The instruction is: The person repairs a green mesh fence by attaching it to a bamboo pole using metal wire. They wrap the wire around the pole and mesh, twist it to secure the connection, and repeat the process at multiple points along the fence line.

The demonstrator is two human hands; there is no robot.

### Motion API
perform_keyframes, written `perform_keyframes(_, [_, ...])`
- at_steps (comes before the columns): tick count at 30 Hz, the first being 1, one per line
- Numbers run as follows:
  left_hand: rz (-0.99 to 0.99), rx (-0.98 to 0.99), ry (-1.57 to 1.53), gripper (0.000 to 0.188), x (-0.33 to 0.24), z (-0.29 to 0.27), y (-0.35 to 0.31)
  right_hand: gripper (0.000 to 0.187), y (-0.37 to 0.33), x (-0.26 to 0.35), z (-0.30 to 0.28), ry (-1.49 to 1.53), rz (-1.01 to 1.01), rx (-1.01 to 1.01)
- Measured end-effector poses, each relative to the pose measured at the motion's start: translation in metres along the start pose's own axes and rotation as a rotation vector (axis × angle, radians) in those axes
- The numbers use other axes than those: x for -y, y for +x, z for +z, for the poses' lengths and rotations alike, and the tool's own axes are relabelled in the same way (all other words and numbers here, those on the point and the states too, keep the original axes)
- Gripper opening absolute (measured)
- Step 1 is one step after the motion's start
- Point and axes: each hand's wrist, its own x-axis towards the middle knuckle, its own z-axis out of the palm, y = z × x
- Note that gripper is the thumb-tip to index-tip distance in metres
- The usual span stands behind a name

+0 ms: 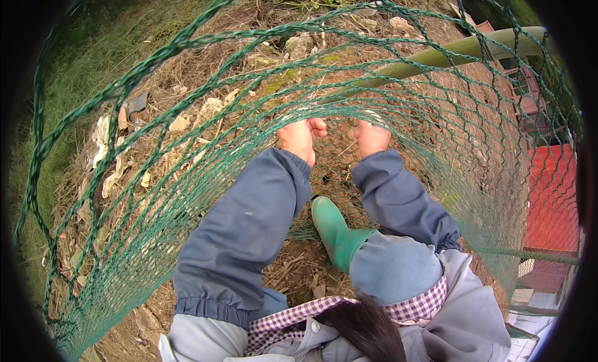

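Observation:
A green mesh net (205,35) curves round me on both sides and passes across in front of my hands. My left hand (298,140) is closed at the bunched mesh, its thumb and fingers curled together and partly covered by the strands. Level with it, a short gap to the right, my right hand (372,139) is also closed at the net, its fingertips partly hidden. A thick greenish bamboo pole (430,58) slants from the upper right down toward the netting just beyond my hands.
My green rubber boot (330,224) stands on brown soil below my hands. Pale stones (212,110) and dry straw lie beyond the net on the left, with green grass (68,113) at the far left. Red sheeting (550,200) and pale tiles are at the right.

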Motion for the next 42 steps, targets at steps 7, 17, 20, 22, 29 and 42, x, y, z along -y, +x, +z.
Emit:
perform_keyframes(7, [-0.081,0.054,0.051,0.028,-0.004,-0.002,0.006,0.015,-0.005,0.007,-0.016,0.199,0.335,0.118])
perform_keyframes(17, [-0.022,0.042,0.177,0.016,-0.007,-0.008,0.016,0.014,-0.025,0.039,-0.018,0.421,0.654,0.162])
perform_keyframes(20, [-0.003,0.053,0.190,0.018,-0.011,-0.007,0.018,0.013,-0.022,0.042,-0.017,0.655,0.872,0.309])
perform_keyframes(22, [-0.003,0.065,0.181,0.020,-0.013,-0.005,0.019,0.010,-0.019,0.044,-0.016,0.740,0.867,0.301])
perform_keyframes(29, [-0.012,0.003,0.150,0.016,-0.012,0.006,0.013,0.017,-0.021,0.051,-0.017,0.657,0.615,0.077])
perform_keyframes(42, [0.091,0.026,0.342,0.025,-0.018,0.004,0.018,0.016,-0.021,0.042,-0.026,0.516,0.507,0.236])
